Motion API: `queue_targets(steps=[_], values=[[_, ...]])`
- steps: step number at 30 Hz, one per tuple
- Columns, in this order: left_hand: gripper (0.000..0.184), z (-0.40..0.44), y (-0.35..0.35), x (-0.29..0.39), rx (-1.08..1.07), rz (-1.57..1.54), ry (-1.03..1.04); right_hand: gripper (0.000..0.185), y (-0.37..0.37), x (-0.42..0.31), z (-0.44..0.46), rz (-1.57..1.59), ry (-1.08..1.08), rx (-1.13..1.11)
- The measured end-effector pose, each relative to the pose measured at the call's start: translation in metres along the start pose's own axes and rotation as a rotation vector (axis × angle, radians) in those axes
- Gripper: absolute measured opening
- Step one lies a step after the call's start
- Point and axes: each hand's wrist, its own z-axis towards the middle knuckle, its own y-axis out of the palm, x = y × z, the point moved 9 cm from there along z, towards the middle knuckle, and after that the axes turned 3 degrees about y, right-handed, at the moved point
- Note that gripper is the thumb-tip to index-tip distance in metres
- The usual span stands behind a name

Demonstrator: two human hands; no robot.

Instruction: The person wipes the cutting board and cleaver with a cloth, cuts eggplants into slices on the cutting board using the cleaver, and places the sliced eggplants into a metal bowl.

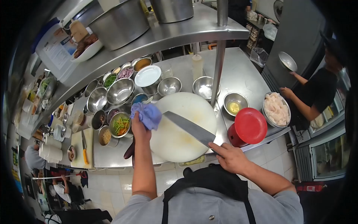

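My right hand point(229, 158) grips the handle of a large kitchen knife point(190, 128). Its broad blade points up and left across the round white cutting board point(182, 104). A crumpled purple-blue cloth point(146, 115) is bunched in my left hand point(138, 126), just left of the knife tip at the board's edge. Whether the cloth touches the blade I cannot tell. Below that hand, a dark purple eggplant-like item point(129, 149) lies partly hidden by my forearm. Beside the board on the right stands a red round container point(250, 126).
Metal bowls point(120, 91) and cut vegetables point(121, 125) crowd the left. An orange-handled knife point(85, 149) lies on another board point(77, 143). A shelf post point(219, 71) rises behind my board. Right are a bowl of pale meat strips point(276, 110) and a person holding a bowl point(287, 62).
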Motion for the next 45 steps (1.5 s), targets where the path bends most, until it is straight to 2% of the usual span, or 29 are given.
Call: queue_targets(steps=[1, 2, 3, 6, 11, 13, 15, 16, 17, 18, 19, 22, 23, 24, 26, 28, 29, 30, 32, 34, 36, 37, 39, 40, 41, 42, 43, 44, 45], values=[[0.052, -0.009, 0.008, 0.007, -0.013, 0.311, 0.069, 0.062, -0.009, 0.005, -0.006, 0.052, 0.062, 0.013], [0.052, -0.011, -0.001, -0.014, -0.018, 0.308, 0.065, 0.062, -0.014, 0.008, -0.01, 0.048, 0.068, 0.016], [0.056, -0.015, 0.0, -0.024, -0.048, 1.149, 0.388, 0.062, -0.022, 0.014, -0.013, 0.092, 0.09, 0.067], [0.055, -0.03, 0.046, -0.063, -0.102, 2.064, 0.786, 0.062, -0.038, 0.021, -0.021, 0.139, 0.125, 0.17], [0.022, 0.031, 0.083, -0.119, -0.093, 1.606, 0.797, 0.06, -0.071, 0.012, -0.021, 0.158, 0.07, 0.343], [0.016, 0.015, 0.127, -0.139, -0.27, 1.359, 0.899, 0.06, -0.075, 0.012, -0.013, 0.154, 0.053, 0.35], [0.027, -0.012, 0.142, -0.162, -0.365, 1.161, 0.4, 0.06, -0.08, 0.009, -0.006, 0.148, 0.03, 0.356], [0.028, -0.039, 0.147, -0.168, -0.429, 1.193, 0.306, 0.06, -0.083, 0.006, -0.002, 0.164, 0.008, 0.359], [0.027, -0.068, 0.147, -0.172, -0.496, 1.029, 0.287, 0.06, -0.086, 0.003, 0.002, 0.182, -0.014, 0.363], [0.026, -0.093, 0.149, -0.165, -0.536, 1.07, 0.147, 0.06, -0.087, 0.002, 0.007, 0.183, -0.021, 0.366], [0.028, -0.105, 0.136, -0.169, -0.549, 0.884, 0.014, 0.059, -0.091, -0.001, 0.01, 0.214, -0.054, 0.389], [0.037, -0.111, 0.117, -0.149, -0.5, 0.743, 0.045, 0.058, -0.091, -0.003, 0.014, 0.3, -0.08, 0.4], [0.037, -0.115, 0.111, -0.145, -0.475, 0.745, 0.052, 0.057, -0.088, -0.003, 0.017, 0.35, -0.067, 0.382], [0.038, -0.133, 0.137, -0.116, -0.55, 1.187, 0.414, 0.057, -0.083, -0.006, 0.02, 0.355, -0.083, 0.359], [0.04, -0.158, 0.153, -0.109, -0.581, 1.632, 0.775, 0.056, -0.078, -0.005, 0.021, 0.448, -0.069, 0.363], [0.043, -0.162, 0.135, -0.136, -0.704, 1.589, 0.526, 0.056, -0.069, -0.007, 0.023, 0.472, -0.01, 0.293], [0.035, -0.174, 0.132, -0.136, -0.798, 1.553, 0.599, 0.057, -0.065, -0.004, 0.026, 0.483, 0.048, 0.247], [0.035, -0.176, 0.122, -0.127, -0.785, 1.553, 0.608, 0.057, -0.063, -0.004, 0.027, 0.478, 0.035, 0.244], [0.026, -0.169, 0.096, -0.087, -0.723, 1.164, 0.564, 0.058, -0.066, -0.005, 0.024, 0.44, -0.061, 0.332], [0.026, -0.123, 0.064, -0.027, -0.36, 1.342, 0.835, 0.058, -0.065, 0.0, 0.023, 0.472, 0.002, 0.295], [0.025, -0.089, 0.043, 0.003, -0.08, 1.742, 0.762, 0.058, -0.055, 0.002, 0.02, 0.503, 0.064, 0.239], [0.025, -0.094, 0.033, -0.005, -0.067, 1.742, 0.753, 0.058, -0.051, 0.003, 0.02, 0.553, 0.057, 0.26], [0.023, -0.092, 0.036, -0.054, -0.372, 1.539, 0.621, 0.058, -0.049, 0.004, 0.029, 0.588, 0.022, 0.282], [0.026, -0.088, 0.024, -0.087, -0.367, 1.188, 0.07, 0.058, -0.044, 0.004, 0.029, 0.56, 0.02, 0.277], [0.031, -0.095, 0.029, -0.106, -0.338, 0.949, -0.098, 0.058, -0.038, 0.005, 0.03, 0.531, 0.022, 0.268], [0.035, -0.108, 0.049, -0.117, -0.292, 0.442, -0.283, 0.058, -0.035, 0.004, 0.033, 0.527, 0.02, 0.258], [0.039, -0.121, 0.078, -0.116, -0.24, -0.069, -0.448, 0.059, -0.035, -0.009, 0.037, 0.34, -0.079, 0.284], [0.039, -0.126, 0.099, -0.104, -0.242, -0.074, -0.453, 0.06, -0.031, -0.021, 0.039, 0.151, -0.172, 0.31], [0.044, -0.129, 0.127, -0.088, -0.26, -0.293, -0.44, 0.06, -0.021, -0.024, 0.042, 0.091, -0.188, 0.311]])
